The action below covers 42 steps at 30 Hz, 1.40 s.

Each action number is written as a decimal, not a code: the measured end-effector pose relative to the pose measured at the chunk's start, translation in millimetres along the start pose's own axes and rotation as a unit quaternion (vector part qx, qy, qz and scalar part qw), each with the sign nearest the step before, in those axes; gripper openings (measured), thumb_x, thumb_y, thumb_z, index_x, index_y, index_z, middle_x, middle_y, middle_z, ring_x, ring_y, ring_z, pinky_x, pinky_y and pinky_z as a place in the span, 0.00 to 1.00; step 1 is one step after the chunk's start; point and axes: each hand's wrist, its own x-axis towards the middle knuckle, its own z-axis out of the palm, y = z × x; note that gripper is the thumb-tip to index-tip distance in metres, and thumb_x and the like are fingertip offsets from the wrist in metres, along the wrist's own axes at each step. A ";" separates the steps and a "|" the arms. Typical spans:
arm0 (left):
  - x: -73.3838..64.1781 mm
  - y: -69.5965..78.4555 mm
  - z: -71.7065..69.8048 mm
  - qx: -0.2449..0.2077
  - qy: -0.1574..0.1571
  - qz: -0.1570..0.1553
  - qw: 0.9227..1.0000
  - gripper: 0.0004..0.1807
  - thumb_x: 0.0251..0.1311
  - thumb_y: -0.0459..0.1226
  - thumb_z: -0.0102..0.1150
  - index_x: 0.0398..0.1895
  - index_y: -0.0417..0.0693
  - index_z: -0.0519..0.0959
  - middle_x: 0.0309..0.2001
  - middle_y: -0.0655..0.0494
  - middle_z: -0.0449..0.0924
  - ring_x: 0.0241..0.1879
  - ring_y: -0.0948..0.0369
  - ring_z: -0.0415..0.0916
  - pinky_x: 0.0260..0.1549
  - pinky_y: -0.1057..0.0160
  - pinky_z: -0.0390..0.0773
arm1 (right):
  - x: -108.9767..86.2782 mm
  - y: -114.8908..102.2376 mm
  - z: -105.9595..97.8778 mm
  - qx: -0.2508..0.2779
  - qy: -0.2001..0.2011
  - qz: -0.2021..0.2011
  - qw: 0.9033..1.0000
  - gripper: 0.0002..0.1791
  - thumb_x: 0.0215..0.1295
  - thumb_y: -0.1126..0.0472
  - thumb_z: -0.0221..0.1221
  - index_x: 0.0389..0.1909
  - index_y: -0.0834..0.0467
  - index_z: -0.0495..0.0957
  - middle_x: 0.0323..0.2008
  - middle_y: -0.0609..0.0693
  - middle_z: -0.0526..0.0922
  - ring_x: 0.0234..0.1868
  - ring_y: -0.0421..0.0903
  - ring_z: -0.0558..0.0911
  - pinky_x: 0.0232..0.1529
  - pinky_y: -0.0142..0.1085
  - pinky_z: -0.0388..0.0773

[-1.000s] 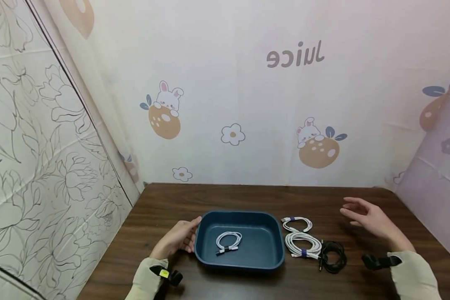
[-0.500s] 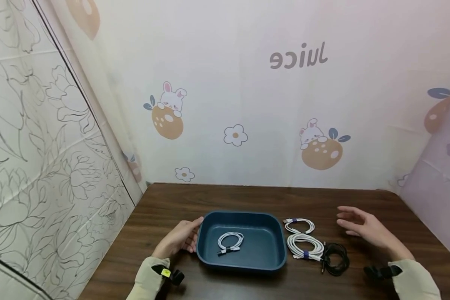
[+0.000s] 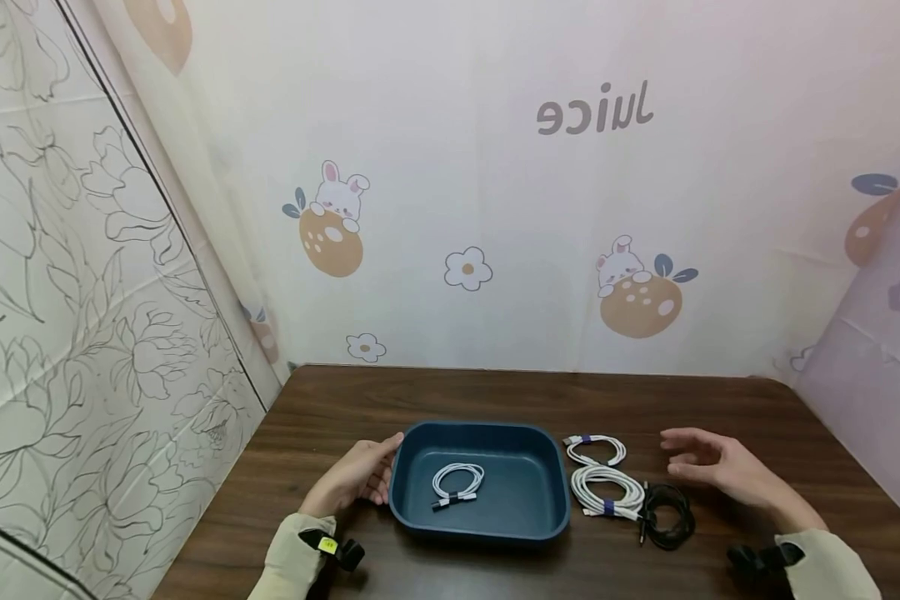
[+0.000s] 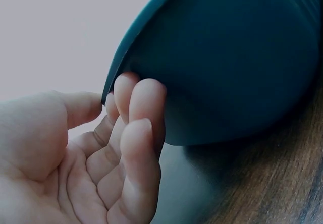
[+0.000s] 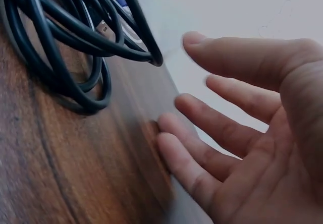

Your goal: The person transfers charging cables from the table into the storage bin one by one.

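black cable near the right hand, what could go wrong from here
The black cable lies right beside the larger white coil, so lifting it may drag that one along. Its loops look loosely gathered; the right hand could miss some. The left hand grips the blue tray at one end, so a tug might tip it and shift the white cable inside.

Tray (image 3: 521, 492) on table (image 3: 465, 392), cable (image 3: 457, 497) inside, three coils (image 3: 633, 493) right.
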 end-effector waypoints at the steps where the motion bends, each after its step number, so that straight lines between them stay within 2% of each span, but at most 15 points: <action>1: 0.3 0.8 -0.2 0.003 -0.001 0.001 1.000 0.32 0.73 0.63 0.50 0.25 0.46 0.78 0.17 0.58 0.78 0.14 0.65 0.75 0.16 0.67 0.79 | 0.1 -0.8 -0.8 -0.005 -0.007 -0.001 1.000 0.28 0.70 0.60 0.66 0.65 0.68 0.73 0.54 0.60 0.85 0.46 0.32 0.85 0.41 0.30 0.83; 7: 3.3 6.3 -2.0 0.018 -0.009 0.009 1.000 0.32 0.74 0.62 0.48 0.26 0.45 0.78 0.18 0.57 0.78 0.14 0.65 0.76 0.17 0.67 0.79 | 0.6 -1.8 -5.1 -0.003 -0.066 0.009 0.998 0.25 0.73 0.60 0.62 0.64 0.70 0.75 0.56 0.64 0.84 0.47 0.28 0.83 0.43 0.28 0.82; 10: 4.5 7.8 -3.0 0.018 -0.012 0.010 1.000 0.32 0.74 0.63 0.48 0.27 0.44 0.78 0.18 0.57 0.78 0.15 0.65 0.76 0.17 0.67 0.79 | 1.3 -0.3 -5.5 0.011 -0.081 -0.011 0.997 0.24 0.73 0.62 0.62 0.63 0.71 0.75 0.54 0.65 0.84 0.47 0.30 0.84 0.43 0.28 0.82; 15: 4.7 8.0 -2.5 0.020 -0.008 0.015 1.000 0.33 0.72 0.63 0.49 0.27 0.43 0.78 0.18 0.57 0.78 0.14 0.65 0.76 0.17 0.67 0.79 | 1.9 3.6 -5.3 0.038 -0.095 -0.055 0.993 0.20 0.72 0.66 0.62 0.60 0.73 0.76 0.51 0.55 0.87 0.47 0.34 0.85 0.43 0.28 0.82; 19: 1.9 6.3 -2.8 0.024 -0.004 0.012 1.000 0.33 0.72 0.63 0.50 0.27 0.42 0.79 0.18 0.57 0.78 0.14 0.65 0.76 0.17 0.67 0.79 | 1.2 4.6 -2.5 0.037 -0.112 -0.057 0.991 0.16 0.72 0.67 0.61 0.56 0.71 0.79 0.49 0.51 0.88 0.47 0.33 0.84 0.42 0.29 0.82; 29: 0.9 4.1 -3.3 0.023 -0.002 0.012 1.000 0.32 0.72 0.62 0.52 0.27 0.42 0.79 0.17 0.56 0.79 0.13 0.65 0.76 0.15 0.67 0.79 | -0.4 0.4 -0.6 0.018 -0.126 -0.031 0.991 0.11 0.73 0.63 0.61 0.50 0.63 0.84 0.45 0.49 0.89 0.43 0.30 0.82 0.40 0.28 0.79; 36: 0.6 -1.2 -2.8 0.015 -0.006 0.005 1.000 0.31 0.71 0.61 0.54 0.25 0.43 0.78 0.16 0.57 0.78 0.13 0.65 0.75 0.15 0.68 0.78 | 0.2 2.3 1.0 0.029 -0.137 -0.026 0.990 0.10 0.72 0.63 0.62 0.48 0.64 0.85 0.43 0.47 0.89 0.41 0.30 0.82 0.37 0.30 0.80; 42: 1.2 -2.8 -3.8 0.004 -0.010 0.004 1.000 0.31 0.71 0.62 0.53 0.25 0.45 0.78 0.16 0.58 0.78 0.13 0.65 0.75 0.11 0.71 0.70 | 3.7 2.0 0.3 0.040 -0.146 -0.041 0.988 0.10 0.73 0.66 0.60 0.47 0.66 0.84 0.42 0.48 0.89 0.38 0.31 0.82 0.35 0.31 0.81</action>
